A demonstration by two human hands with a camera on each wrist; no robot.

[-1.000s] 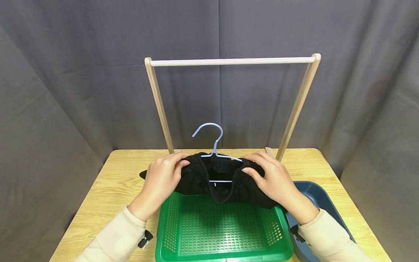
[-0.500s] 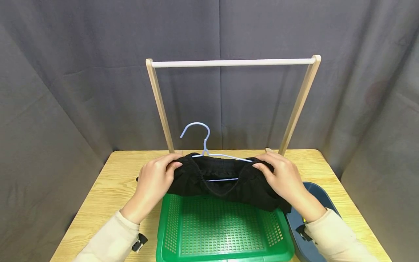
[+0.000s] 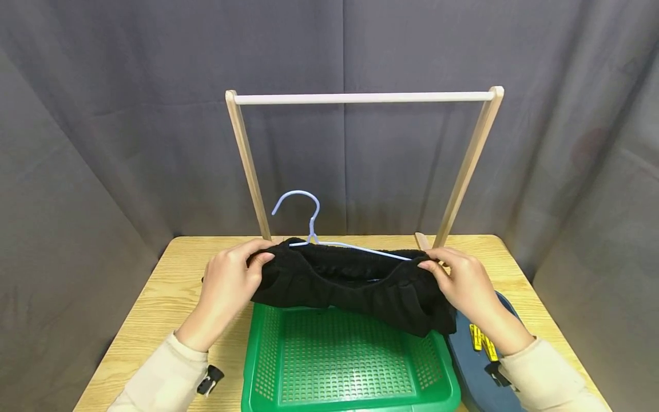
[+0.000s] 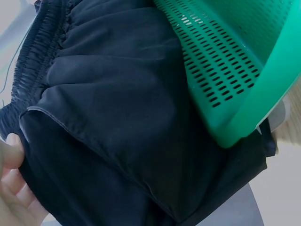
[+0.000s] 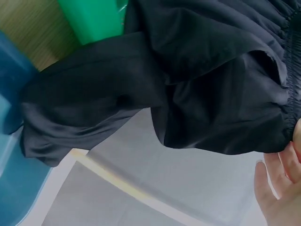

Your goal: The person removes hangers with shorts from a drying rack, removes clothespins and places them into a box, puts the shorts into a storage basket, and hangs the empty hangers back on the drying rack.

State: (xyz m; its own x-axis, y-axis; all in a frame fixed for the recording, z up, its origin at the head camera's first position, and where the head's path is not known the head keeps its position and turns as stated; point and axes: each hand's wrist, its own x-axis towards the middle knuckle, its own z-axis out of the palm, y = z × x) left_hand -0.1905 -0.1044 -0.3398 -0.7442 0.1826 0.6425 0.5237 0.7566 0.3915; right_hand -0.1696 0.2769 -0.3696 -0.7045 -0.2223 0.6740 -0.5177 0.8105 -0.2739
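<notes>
Black shorts (image 3: 329,292) with a gathered elastic waistband are stretched sideways between both hands. A pale blue hanger (image 3: 312,226) sits inside the waist opening, its hook standing up toward the left. My left hand (image 3: 230,289) pinches the waistband's left end between thumb and fingers. At the other end, my right hand (image 3: 465,286) pinches the waistband close to the hanger's right shoulder. Most of the hanger's lower bar is hidden by the cloth. A slanted pocket edge and gathered elastic show in the left wrist view, beside the left thumb (image 4: 14,143).
A green perforated basket (image 3: 247,372) stands below the shorts on the wooden table (image 3: 170,292). To its right is a blue tray (image 3: 468,372) with yellow clothespins (image 3: 483,341). Behind stands a wooden rack with a white rail (image 3: 360,98), before grey curtains (image 3: 412,46).
Both hands have moved apart, stretching the waistband wider and flatter. The hanger has shifted left with its hook. Yellow clothespins in the tray have come into view beside the right forearm.
</notes>
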